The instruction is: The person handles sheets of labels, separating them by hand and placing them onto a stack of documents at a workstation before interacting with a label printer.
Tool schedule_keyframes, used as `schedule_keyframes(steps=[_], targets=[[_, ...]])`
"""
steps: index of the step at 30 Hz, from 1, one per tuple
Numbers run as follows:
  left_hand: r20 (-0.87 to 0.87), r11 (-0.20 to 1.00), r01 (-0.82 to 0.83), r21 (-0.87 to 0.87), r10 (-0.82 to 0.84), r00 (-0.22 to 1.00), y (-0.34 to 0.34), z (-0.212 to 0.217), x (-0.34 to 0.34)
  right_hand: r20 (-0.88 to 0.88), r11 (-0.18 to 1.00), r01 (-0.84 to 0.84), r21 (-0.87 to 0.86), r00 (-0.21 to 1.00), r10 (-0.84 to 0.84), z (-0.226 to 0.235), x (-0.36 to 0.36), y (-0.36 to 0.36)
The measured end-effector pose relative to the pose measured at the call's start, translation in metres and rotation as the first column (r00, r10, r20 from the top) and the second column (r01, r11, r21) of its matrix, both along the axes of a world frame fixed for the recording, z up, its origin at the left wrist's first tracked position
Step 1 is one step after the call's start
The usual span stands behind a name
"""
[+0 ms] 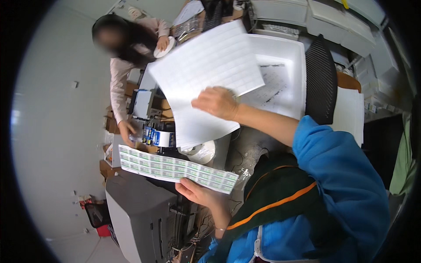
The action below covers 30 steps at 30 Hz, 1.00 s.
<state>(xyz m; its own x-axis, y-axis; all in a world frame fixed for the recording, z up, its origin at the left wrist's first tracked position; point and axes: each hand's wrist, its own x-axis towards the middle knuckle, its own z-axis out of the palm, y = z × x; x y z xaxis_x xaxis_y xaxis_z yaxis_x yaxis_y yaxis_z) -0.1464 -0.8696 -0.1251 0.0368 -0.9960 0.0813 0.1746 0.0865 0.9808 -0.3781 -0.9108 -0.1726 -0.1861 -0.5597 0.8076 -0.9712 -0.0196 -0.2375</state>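
Observation:
My left hand (pixel 195 191) is closed on the lower edge of a long label strip (pixel 173 164), pinching it between thumb and fingers. The strip has rows of small green-and-grey printed labels and bows slightly. Above it, my right hand (pixel 217 103) is closed at the right edge of a large white sheet (pixel 206 57) with faint grid lines. Its fingers are bent and a little blurred, lying over the paper, and the thumb is hidden. The lower part of the white paper curls downward; whether it is one sheet or more, I cannot tell.
A white plastic bin (pixel 289 87) with dark marks inside stands behind the white sheet. A grey machine (pixel 136 215) lies below the strip, near a label roll (pixel 164 139). Across from me, a person in a pale pink top (pixel 120 83) works with both hands.

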Motion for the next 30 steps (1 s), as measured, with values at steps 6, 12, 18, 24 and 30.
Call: schedule_keyframes(steps=[6, 12, 18, 24, 30], targets=[[-0.022, 0.997, 0.051, 0.053, -0.050, 0.998, 0.005, -0.033, 0.043, 0.188, 0.956, -0.282, 0.078, 0.946, 0.263, -0.095, 0.030, -0.008], [0.041, 0.933, 0.295, 0.206, -0.309, 0.950, 0.011, -0.039, 0.030, 0.273, 0.908, -0.260, 0.328, 0.947, 0.172, -0.106, 0.012, 0.047], [-0.061, 0.820, 0.560, 0.120, -0.557, 0.828, 0.003, -0.062, -0.011, 0.961, 0.854, -0.515, -0.076, -0.267, -0.075, 0.018, 0.042, 0.091], [0.046, 0.867, 0.472, 0.159, -0.484, 0.874, -0.008, -0.095, -0.019, 0.959, 0.944, -0.329, 0.032, -0.257, -0.122, 0.022, 0.029, 0.139], [-0.131, 0.757, 0.158, 0.634, -0.097, 0.987, -0.084, -0.146, -0.065, 0.897, 0.999, -0.034, -0.030, -0.442, 0.012, -0.006, 0.024, 0.196]])
